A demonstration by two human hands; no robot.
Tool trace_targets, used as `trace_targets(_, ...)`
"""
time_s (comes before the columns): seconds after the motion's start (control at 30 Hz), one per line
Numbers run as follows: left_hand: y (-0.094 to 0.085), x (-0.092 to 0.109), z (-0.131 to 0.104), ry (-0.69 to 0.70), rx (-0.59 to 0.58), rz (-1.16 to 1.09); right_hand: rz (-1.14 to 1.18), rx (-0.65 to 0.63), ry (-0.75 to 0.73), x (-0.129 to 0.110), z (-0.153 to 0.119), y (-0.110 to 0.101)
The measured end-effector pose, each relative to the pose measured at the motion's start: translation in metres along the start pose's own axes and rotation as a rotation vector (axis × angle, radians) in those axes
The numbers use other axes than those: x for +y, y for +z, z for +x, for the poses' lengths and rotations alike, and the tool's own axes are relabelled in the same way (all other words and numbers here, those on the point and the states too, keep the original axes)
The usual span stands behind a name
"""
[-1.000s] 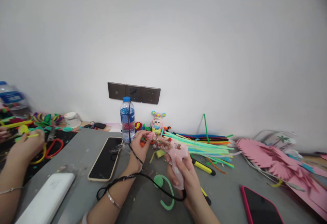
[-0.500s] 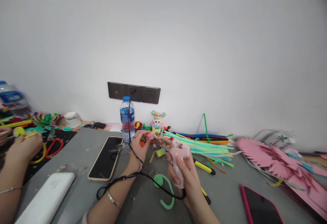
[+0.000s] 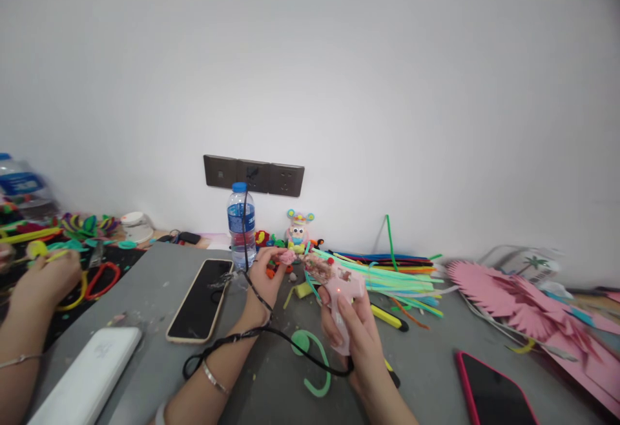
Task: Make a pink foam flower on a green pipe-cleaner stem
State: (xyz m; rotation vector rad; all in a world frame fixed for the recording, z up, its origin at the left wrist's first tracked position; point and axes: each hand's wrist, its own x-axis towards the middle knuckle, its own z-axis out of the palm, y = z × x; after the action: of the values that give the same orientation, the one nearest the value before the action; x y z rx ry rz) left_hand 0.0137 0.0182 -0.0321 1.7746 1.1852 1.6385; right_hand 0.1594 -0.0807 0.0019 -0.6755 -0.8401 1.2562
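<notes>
My right hand [image 3: 353, 325] is wrapped round the handle of a pink glue gun [image 3: 346, 283], which has a small lit red light on its side. Its nozzle points left, a short way from a small pink fuzzy piece [image 3: 287, 258]. That piece is pinched between the fingers of my left hand [image 3: 265, 283]. A black cord [image 3: 300, 344] runs from the gun's handle across my left forearm and up past the water bottle. Below my hands lies a green pipe cleaner coil with a curved tail [image 3: 320, 373].
A water bottle [image 3: 241, 225] and a small figurine [image 3: 298, 231] stand by the wall. Phones [image 3: 201, 302] [image 3: 494, 389] and a white power bank [image 3: 90, 373] lie on the grey table. Pipe cleaners [image 3: 397, 276] and pink folded paper [image 3: 513, 299] are right; a co-worker's hand [image 3: 46, 283] is left.
My right hand has drawn the glue gun slightly to the right, so its nozzle is farther from the pink piece. My left hand has hardly moved.
</notes>
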Motion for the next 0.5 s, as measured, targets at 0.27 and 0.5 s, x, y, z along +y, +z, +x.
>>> trace_targets(0.27, 0.0001, 0.0024, 0.0009, 0.015, 0.004, -0.001, 0.009, -0.033, 0.030, 0.0006, -0.0009, -0.0013)
trace_targets(0.5, 0.0000, 0.0010, 0.0012, 0.013, -0.010, -0.002, -0.001, -0.010, 0.043, 0.0032, -0.0032, 0.0027)
